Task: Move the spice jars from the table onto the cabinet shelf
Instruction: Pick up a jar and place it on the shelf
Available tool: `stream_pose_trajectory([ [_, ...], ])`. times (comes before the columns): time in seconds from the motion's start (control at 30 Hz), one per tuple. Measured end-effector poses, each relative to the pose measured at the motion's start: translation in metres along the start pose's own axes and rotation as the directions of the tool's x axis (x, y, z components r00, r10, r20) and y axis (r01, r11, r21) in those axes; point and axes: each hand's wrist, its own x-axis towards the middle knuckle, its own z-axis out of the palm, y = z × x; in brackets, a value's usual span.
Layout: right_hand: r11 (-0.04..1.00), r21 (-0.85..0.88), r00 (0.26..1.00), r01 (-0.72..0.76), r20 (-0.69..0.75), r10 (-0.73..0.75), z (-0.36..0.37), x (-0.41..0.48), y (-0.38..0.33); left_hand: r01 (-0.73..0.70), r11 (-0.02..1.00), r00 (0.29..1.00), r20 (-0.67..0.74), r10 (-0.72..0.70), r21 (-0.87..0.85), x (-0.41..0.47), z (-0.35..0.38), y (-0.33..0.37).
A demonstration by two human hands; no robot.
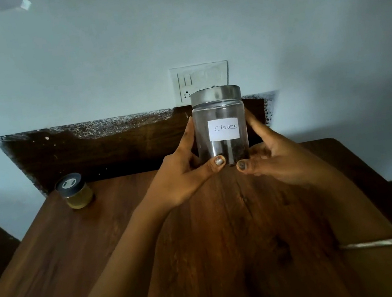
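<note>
Both forearms reach forward; left grip (pixel 186 173) and right grip (pixel 276 161) clasp the cloves jar (pixel 223 129) between them, thumbs on its near side.

Domestic room, wood-grain table (pixel 53 263) against painted wall (pixel 95 48), wall socket plate (pixel 200 82), hand-labelled spice jar (pixel 222 128).

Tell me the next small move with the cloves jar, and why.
Probably lift the cloves jar straight up, keeping it upright, and turn to find the shelf. Left hand and right hand both grip it low on its sides, the lid is on, and no cabinet shows in this view.
</note>
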Motion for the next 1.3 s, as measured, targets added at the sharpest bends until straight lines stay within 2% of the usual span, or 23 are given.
stream_pose_trajectory([
  [0.13, 0.998, 0.009, 0.996, 0.056, -0.069, -0.055, -0.022, 0.004, -0.003, -0.058, 0.996, 0.998, -0.036, 0.061, 0.063, 0.027, 0.008, 0.018],
  [0.3, 0.986, -0.145, 0.954, 0.087, -0.273, -0.124, -0.069, 0.016, -0.016, -0.179, 0.975, 0.976, -0.101, 0.193, 0.132, 0.080, 0.016, 0.054],
  [0.47, 0.960, -0.250, 0.868, 0.125, -0.442, -0.228, -0.132, 0.034, -0.039, -0.260, 0.934, 0.929, -0.200, 0.311, 0.244, 0.144, 0.026, 0.101],
  [0.67, 0.923, -0.315, 0.699, 0.220, -0.609, -0.374, -0.201, 0.059, -0.070, -0.357, 0.879, 0.844, -0.294, 0.448, 0.316, 0.228, 0.033, 0.157],
  [0.8, 0.897, -0.345, 0.619, 0.277, -0.649, -0.442, -0.249, 0.084, -0.089, -0.459, 0.843, 0.769, -0.350, 0.535, 0.282, 0.277, 0.030, 0.193],
  [0.87, 0.875, -0.369, 0.583, 0.313, -0.652, -0.484, -0.273, 0.097, -0.098, -0.464, 0.830, 0.742, -0.375, 0.556, 0.310, 0.302, 0.027, 0.210],
  [1.03, 0.835, -0.404, 0.518, 0.374, -0.656, -0.550, -0.319, 0.126, -0.113, -0.551, 0.784, 0.671, -0.407, 0.620, 0.286, 0.349, 0.026, 0.243],
  [1.17, 0.816, -0.459, 0.508, 0.352, -0.638, -0.579, -0.345, 0.146, -0.119, -0.530, 0.808, 0.628, -0.521, 0.577, 0.256, 0.377, 0.029, 0.254],
  [1.3, 0.832, -0.492, 0.552, 0.255, -0.632, -0.543, -0.359, 0.162, -0.121, -0.483, 0.822, 0.624, -0.540, 0.564, 0.300, 0.394, 0.033, 0.256],
])
